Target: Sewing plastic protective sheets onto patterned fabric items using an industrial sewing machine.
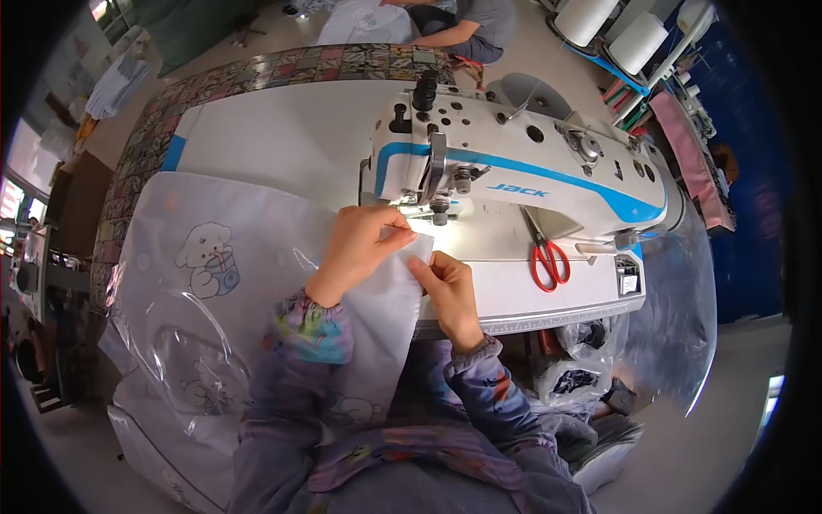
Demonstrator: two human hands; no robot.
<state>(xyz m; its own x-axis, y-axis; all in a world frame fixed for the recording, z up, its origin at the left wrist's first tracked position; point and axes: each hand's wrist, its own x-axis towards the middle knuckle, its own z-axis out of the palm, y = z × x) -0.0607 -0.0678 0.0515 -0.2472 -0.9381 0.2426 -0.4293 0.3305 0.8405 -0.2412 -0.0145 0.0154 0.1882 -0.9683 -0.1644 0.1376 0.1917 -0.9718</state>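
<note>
A pale grey-white sheet (pixel 257 223) printed with cartoon puppies, partly under glossy clear plastic, spreads over the left of the sewing table and hangs down over its front. My left hand (pixel 353 248) pinches the sheet's upper right edge just in front of the needle area. Close beside it, my right hand (pixel 447 293) grips the same edge between thumb and fingers, slightly nearer to me. Both hands are closed on the sheet. Behind them stands a white and blue sewing machine (pixel 514 180), its lamp lighting the stitching spot. The needle tip is too small to make out.
Red-handled scissors (pixel 550 264) lie on the table (pixel 505 287) under the machine arm. Large white thread cones (pixel 638 41) stand on a rack at the back right. Clear plastic (pixel 672 300) hangs off the table's right end. Across the table sits another person (pixel 484 30).
</note>
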